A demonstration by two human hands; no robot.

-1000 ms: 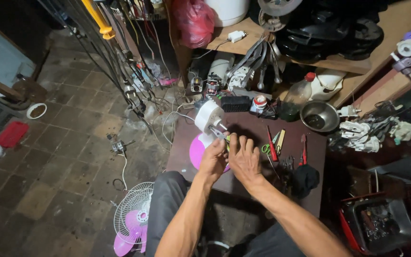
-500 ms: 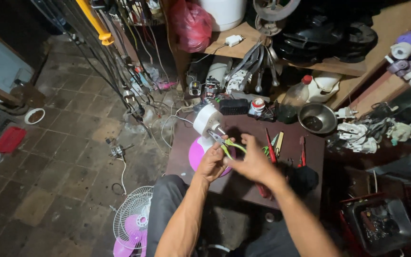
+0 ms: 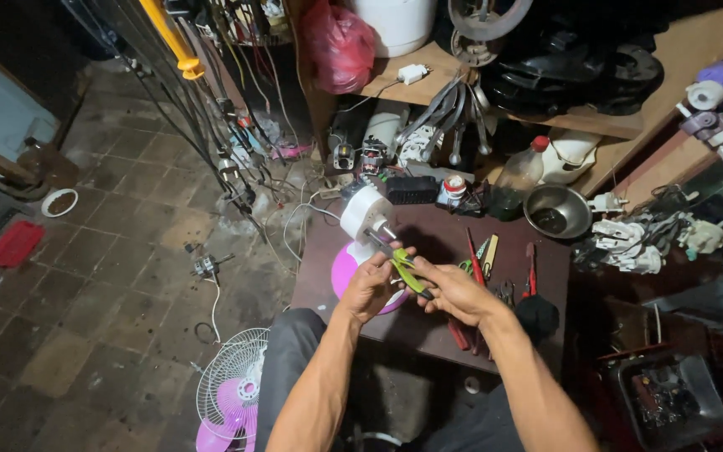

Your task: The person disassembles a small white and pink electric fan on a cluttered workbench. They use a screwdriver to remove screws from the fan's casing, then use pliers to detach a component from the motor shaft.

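A white fan motor housing (image 3: 365, 213) with its shaft stands on a pink round fan base (image 3: 343, 269) at the left end of a dark low table (image 3: 428, 322). My left hand (image 3: 370, 285) grips the base of the motor by the shaft. My right hand (image 3: 453, 289) holds a tool with yellow-green handles (image 3: 407, 272), its tip pointed at the motor shaft. Both hands almost touch above the table's front half.
Red-handled pliers (image 3: 531, 269), a screwdriver (image 3: 474, 258) and other tools lie on the table. A metal bowl (image 3: 556, 211) and plastic bottle (image 3: 519, 178) stand behind. A fan guard with pink blades (image 3: 229, 393) lies on the tiled floor. Cluttered shelves sit at the back and right.
My right hand has drawn back to the right with the yellow-green tool, and my left hand has stayed at the motor. The camera view shifted slightly.
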